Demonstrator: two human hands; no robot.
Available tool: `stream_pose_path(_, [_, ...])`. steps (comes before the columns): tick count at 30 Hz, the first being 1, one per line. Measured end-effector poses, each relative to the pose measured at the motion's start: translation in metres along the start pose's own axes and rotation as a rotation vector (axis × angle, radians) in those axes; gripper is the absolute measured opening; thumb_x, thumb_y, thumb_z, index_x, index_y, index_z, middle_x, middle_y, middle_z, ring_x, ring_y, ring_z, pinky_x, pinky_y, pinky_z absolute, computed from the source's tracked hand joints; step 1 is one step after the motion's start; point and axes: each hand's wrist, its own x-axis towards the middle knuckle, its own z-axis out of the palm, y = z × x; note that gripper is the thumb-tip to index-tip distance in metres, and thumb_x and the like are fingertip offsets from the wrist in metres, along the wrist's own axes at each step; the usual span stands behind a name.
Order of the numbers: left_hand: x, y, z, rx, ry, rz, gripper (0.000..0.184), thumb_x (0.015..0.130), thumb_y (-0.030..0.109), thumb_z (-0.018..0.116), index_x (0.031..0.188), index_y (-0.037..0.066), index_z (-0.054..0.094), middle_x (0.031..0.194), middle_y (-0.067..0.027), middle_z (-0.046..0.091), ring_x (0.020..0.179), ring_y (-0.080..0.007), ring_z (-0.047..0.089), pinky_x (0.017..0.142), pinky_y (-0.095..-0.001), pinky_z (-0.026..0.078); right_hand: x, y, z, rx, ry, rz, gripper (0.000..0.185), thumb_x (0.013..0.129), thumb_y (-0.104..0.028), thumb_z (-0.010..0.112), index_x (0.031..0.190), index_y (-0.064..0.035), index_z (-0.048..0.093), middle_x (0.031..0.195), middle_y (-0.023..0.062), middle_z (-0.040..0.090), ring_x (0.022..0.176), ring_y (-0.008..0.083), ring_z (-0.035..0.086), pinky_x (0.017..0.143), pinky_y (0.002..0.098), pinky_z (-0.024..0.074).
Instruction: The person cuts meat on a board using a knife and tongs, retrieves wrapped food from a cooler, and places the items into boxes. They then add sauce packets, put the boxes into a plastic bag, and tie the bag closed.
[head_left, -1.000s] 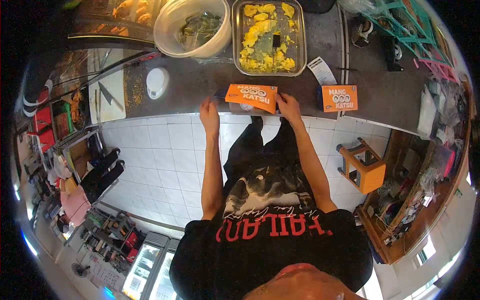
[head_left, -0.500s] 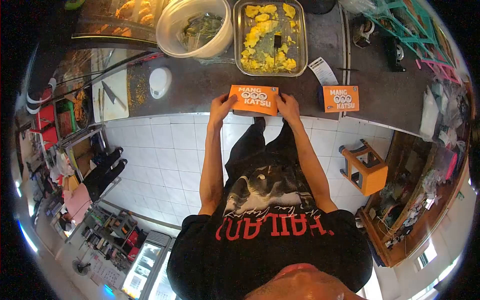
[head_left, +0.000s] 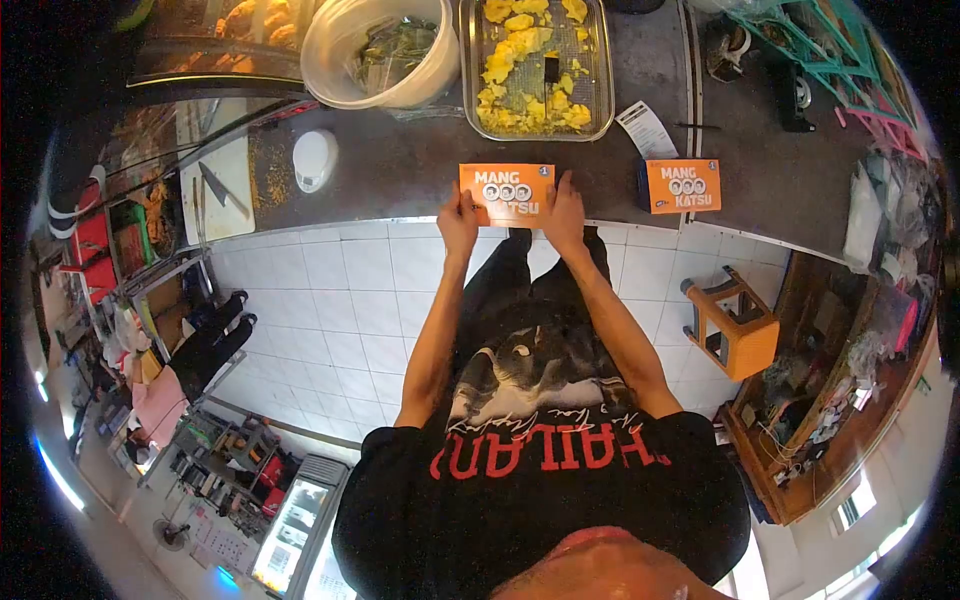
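An orange card (head_left: pixel 508 180) printed "MANG KATSU" is at the counter's front edge, its face turned up. My left hand (head_left: pixel 459 228) grips its left side near the lower corner, fingers closed. At the right edge, my right hand (head_left: pixel 565 218) holds the card with the thumb by the printed face and the fingers along the side. To the right lies a matching stack of orange cards (head_left: pixel 683 187) with a dark side. A printed paper slip (head_left: pixel 647 130) lies just behind that stack.
Behind my hands stands a metal tray (head_left: pixel 611 85) of yellow pieces on a rack. Left of it are a clear plastic tub (head_left: pixel 318 60), a round white device (head_left: pixel 316 160) and a knife (head_left: pixel 222 188) on a cutting board (head_left: pixel 190 140). An orange stool (head_left: pixel 745 340) stands right.
The card has tilted from a raised, slanted pose to a squarer one. My left hand has moved right, onto the lower left corner; my right hand has shifted slightly left.
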Motion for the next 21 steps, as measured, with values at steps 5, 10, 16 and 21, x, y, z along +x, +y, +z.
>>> stream_pose_path(5, [-0.016,0.018,0.004,0.007,0.122,-0.011,0.045,0.101,0.027,0.052,0.133,-0.005,0.053,0.066,-0.0184,0.064,0.056,-0.0191,0.059,0.052,-0.0357,0.045,-0.013,-0.005,0.004,0.088,-0.194,0.180,0.053,0.100,-0.021,0.043,0.137,0.0161,0.036,0.106,0.0390,0.056,0.091,0.0499,0.059,0.078,0.0533,0.0487])
stream_pose_path(10, [-0.004,0.036,-0.015,0.302,0.068,0.333,0.053,0.101,0.026,0.047,0.143,-0.005,0.040,0.132,-0.0269,0.051,0.119,-0.0328,0.054,0.097,-0.0443,0.042,-0.004,-0.009,-0.005,-0.163,-0.102,-0.015,0.055,0.099,-0.021,0.045,0.144,0.0074,0.032,0.143,0.0389,0.033,0.133,0.0474,0.038,0.106,0.0535,0.0366])
stream_pose_path(16, [0.006,0.027,-0.018,0.744,-0.235,0.638,0.068,0.097,0.029,0.049,0.152,0.000,0.022,0.160,-0.0178,0.019,0.148,-0.0362,0.017,0.115,-0.0611,0.014,-0.003,-0.016,-0.011,-0.332,-0.256,-0.457,0.061,0.101,-0.032,0.043,0.151,-0.0018,0.027,0.160,0.0185,0.017,0.148,0.0382,0.013,0.116,0.0577,0.0194])
stream_pose_path(21, [0.029,0.048,-0.066,0.626,-0.530,0.801,0.097,0.082,0.049,0.065,0.152,-0.001,0.022,0.161,-0.0187,0.017,0.149,-0.0352,0.015,0.117,-0.0588,0.013,0.023,-0.016,-0.056,-0.267,-0.532,-0.535,0.087,0.078,-0.045,0.071,0.151,-0.0186,0.033,0.160,0.0170,0.017,0.148,0.0380,0.014,0.116,0.0556,0.0217])
